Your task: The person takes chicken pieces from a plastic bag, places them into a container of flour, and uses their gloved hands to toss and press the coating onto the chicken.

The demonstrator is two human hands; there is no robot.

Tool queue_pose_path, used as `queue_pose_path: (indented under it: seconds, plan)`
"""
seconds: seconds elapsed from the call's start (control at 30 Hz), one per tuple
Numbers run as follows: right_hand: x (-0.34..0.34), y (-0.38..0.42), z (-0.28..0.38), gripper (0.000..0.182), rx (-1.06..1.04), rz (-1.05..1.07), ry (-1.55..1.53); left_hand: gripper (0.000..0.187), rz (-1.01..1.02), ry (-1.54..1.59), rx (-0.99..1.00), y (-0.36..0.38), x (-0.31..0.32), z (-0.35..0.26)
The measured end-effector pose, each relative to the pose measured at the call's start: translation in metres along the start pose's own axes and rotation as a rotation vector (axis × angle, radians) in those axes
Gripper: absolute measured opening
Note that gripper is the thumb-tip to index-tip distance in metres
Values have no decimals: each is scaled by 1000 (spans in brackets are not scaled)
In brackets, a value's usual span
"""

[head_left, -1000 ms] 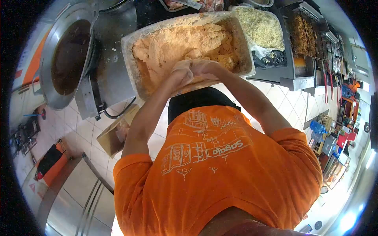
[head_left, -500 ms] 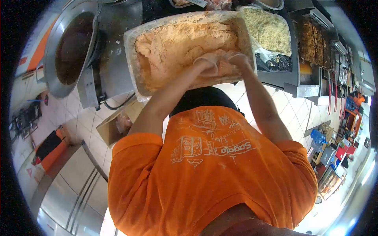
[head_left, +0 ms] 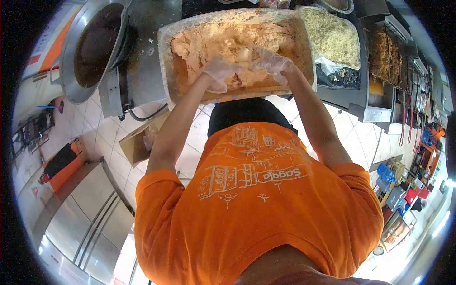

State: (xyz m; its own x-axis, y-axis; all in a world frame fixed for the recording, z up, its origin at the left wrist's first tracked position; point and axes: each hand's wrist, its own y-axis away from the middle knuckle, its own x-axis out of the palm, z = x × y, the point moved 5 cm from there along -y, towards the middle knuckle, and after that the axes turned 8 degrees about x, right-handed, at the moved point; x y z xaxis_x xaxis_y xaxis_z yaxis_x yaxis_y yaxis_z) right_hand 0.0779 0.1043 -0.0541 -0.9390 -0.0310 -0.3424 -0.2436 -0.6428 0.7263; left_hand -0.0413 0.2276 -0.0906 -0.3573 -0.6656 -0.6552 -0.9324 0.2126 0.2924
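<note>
Both hands wear thin clear plastic gloves and are inside a large rectangular tub of pale orange, floury mix. My left hand is low over the mix left of the middle, its fingers stretched toward the right. My right hand is on the other side, its glove spread and its fingers reaching inward and away. Loose, floury lumps lie between the hands. Fingertips are blurred against the mix, and I cannot make out anything gripped in either hand.
A wide metal pan of dark liquid stands at the left. Right of the tub lies a tray of pale yellow crumbs with plastic wrap. Farther right are wire baskets of a fryer. An open cardboard box is on the tiled floor.
My hands, close together at the tub's near right part before, have moved apart. The left has shifted left and the right slightly up. The mix between them is stirred up and lumpier.
</note>
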Motion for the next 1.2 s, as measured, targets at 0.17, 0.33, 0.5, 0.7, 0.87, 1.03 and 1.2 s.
queue_pose_path:
  seconds: [0.17,0.33,0.5,0.7,0.87,1.03,1.2]
  plan:
    - [-35,0,-1,55,-46,-106,426,73,-235,83,-490,34,-11,18]
    - [-3,-81,-69,47,2,-124,594,86,-179,185,-860,29,-9,33]
    - [35,-111,-12,29,82,-119,222,94,-244,560,-810,-2,32,87]
    - [33,-97,31,18,-425,-133,922,51,-610,1406,-615,12,54,113]
    - [19,-23,45,27,-194,29,496,37,-97,983,-161,54,30,96]
    - [0,-56,-27,45,-351,-154,1063,35,-119,284,-538,49,-9,40]
    - [41,-43,-34,45,-181,-91,833,50,125,-9,-645,13,14,34]
